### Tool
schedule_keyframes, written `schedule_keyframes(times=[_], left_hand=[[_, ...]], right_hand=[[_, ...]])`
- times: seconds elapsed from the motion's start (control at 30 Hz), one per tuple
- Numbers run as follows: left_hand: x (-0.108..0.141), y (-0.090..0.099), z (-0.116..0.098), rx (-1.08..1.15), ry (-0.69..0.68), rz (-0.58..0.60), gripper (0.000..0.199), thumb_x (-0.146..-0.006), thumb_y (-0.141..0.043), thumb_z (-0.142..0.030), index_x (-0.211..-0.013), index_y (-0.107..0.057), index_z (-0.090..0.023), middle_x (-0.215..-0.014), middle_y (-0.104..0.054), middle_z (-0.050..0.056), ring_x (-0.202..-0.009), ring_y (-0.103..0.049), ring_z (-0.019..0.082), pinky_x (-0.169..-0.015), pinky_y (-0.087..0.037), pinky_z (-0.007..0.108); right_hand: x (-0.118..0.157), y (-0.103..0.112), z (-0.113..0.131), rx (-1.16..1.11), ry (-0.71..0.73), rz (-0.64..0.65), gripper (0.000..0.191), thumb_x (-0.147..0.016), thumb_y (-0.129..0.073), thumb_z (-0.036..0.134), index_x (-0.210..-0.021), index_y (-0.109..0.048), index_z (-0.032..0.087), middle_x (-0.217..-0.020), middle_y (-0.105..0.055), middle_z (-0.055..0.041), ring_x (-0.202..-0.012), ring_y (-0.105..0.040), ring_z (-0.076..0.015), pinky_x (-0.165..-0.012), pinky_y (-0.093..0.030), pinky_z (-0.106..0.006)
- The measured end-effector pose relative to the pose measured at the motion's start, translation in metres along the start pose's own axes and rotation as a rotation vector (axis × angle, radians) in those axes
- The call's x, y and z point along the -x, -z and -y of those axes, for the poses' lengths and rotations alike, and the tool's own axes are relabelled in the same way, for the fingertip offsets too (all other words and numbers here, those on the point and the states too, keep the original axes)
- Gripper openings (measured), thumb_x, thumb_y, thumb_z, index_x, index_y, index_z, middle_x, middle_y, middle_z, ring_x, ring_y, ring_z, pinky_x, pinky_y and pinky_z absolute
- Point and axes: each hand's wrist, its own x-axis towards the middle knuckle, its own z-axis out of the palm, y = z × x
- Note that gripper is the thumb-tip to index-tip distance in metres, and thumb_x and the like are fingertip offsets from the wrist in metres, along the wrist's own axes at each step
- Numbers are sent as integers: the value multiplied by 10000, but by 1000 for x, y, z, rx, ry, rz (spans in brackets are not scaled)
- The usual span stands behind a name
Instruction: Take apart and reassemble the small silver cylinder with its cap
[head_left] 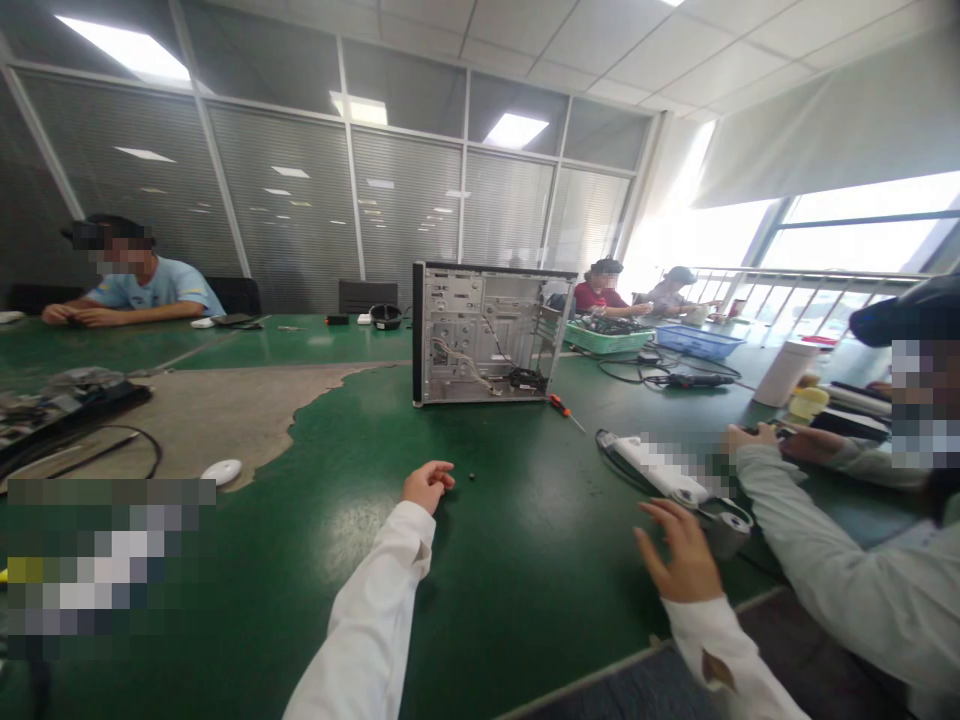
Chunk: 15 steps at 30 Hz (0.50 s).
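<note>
Computer case (487, 335) bare on one side, standing untouched

Nearest, at lower right: right hand (682, 550), palm down, fingers spread, nothing visibly gripped, over the green counter (510, 570). Just past it, a grey cylindrical item (727, 540) and a long white power strip (625, 452), partly masked; whether touched by the fingertips, cannot tell. To the right, a co-worker's grey-green sleeve (787, 530).

A little farther in, left hand (430, 487): fingers loosely bent and slightly parted, nothing seen between them, pointed toward a tiny dark piece (472, 476), perhaps a screw, lying loose just beside the fingertips.

Beyond, just beside the case's lower right corner, an orange-and-black screwdriver (561, 404), lying out of use, shaft angled toward the near right. Right behind, the computer case, upright on the counter, well apart from both hands. By the look of it, work partway along: side cover off, insides laid bare, much of the frame apparently vacant, pale wires (454, 357) and black cables (529, 379) loose within. Not done, as things lie: side cover not on, tiny dark piece not picked up, no part in either hand.

Farther back, a green basket (611, 342) of dark cables and a blue basket (697, 345); at far left, a co-worker in light blue (161, 285).
</note>
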Motion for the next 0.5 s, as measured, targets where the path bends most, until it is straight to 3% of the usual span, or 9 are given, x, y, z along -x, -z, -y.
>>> schedule_keyframes(times=[0.07,0.2,0.33,0.5], left_hand=[[0,0,0,1,-4,-7,436,-486,-348,45,-813,-583,-125,-566,-598,-9,-554,-562,96,-511,-429,188],[2,1,-3,-8,-13,1,412,-503,-358,34,-809,-583,-126,-572,-599,-7,-556,-563,97,-518,-432,192],[4,3,-5,-15,-36,34,412,-508,-357,35,-815,-580,-124,-596,-602,1,-565,-563,95,-521,-433,192],[4,3,-6,-11,-21,39,421,-501,-348,48,-813,-576,-118,-595,-599,1,-550,-555,88,-501,-427,185]], right_hand=[[-8,-20,44,-98,213,257,399,-717,-427,261,-1100,-431,150,-1113,-426,-125,-1028,-415,-222,-842,-377,-360],[-34,-62,122,-131,325,514,506,-705,-412,163,-1204,-349,215,-1201,-381,-111,-1037,-412,-223,-800,-390,-364],[-60,-101,166,-74,380,535,512,-699,-419,100,-1180,-389,271,-1215,-397,-99,-992,-441,-242,-763,-386,-386],[-74,-122,176,-107,421,492,314,-750,-374,91,-953,-570,229,-954,-582,-59,-873,-483,-187,-728,-402,-314]])
